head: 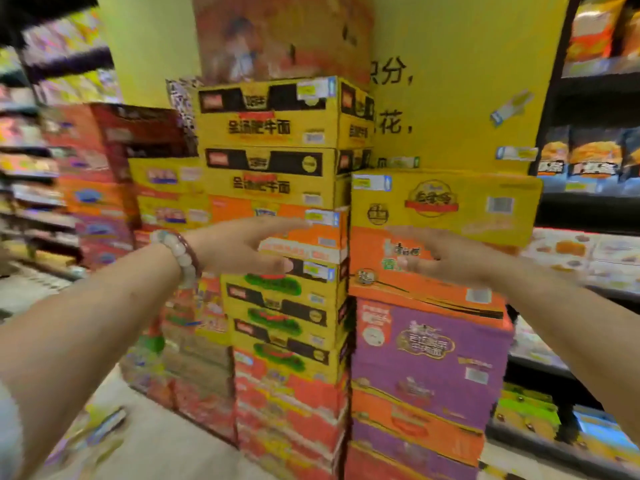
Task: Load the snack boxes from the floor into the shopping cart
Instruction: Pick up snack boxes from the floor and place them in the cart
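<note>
Tall stacks of snack boxes rise from the floor in front of me. My left hand [242, 244], with a bead bracelet on the wrist, reaches forward with straight fingers in front of an orange box [311, 233] in the middle stack. My right hand [446, 258] reaches out with relaxed fingers in front of an orange box [398, 271] in the right stack, just under a yellow box [446, 202]. Neither hand holds anything. Whether the fingers touch the boxes I cannot tell. No shopping cart is in view.
Purple boxes [429, 344] sit below the right orange box, yellow boxes [270, 126] top the middle stack. Red and orange cartons [100, 174] stand at the left. Store shelves [588, 150] with snack bags line the right side. Pale floor [145, 438] shows at lower left.
</note>
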### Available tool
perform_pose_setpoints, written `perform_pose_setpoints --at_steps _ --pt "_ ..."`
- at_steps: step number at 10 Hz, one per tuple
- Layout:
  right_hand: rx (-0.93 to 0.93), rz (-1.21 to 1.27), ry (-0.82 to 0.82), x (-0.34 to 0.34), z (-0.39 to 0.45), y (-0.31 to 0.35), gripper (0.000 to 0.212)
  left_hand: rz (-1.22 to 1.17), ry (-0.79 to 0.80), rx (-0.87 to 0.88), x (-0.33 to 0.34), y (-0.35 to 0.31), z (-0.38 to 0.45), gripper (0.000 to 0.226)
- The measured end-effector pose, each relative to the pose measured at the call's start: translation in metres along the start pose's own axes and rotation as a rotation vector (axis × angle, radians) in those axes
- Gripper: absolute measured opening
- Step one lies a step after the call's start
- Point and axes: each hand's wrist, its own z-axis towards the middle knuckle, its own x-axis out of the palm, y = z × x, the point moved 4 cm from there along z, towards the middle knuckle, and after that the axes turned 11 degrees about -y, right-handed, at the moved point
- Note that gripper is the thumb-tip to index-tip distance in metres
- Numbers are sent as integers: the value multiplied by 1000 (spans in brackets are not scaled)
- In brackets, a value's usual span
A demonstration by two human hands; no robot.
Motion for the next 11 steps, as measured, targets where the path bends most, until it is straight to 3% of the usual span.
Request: perform_pose_setpoints --at_steps 1,5,7,9,11 --pt "-192 2 66 32 44 59 58 55 -55 -196 -35 40 -70 67" --pt "-631 135 254 157 122 248 58 202 -88 -550 -88 141 -233 60" --pt "-753 202 320 230 150 351 57 265 -63 -701 -116 225 -301 61" --pt "-767 294 406 304 182 426 58 268 -28 -735 -123 306 -338 62" --pt "-771 301 533 398 232 470 59 206 -5 -765 -101 407 -346 66"
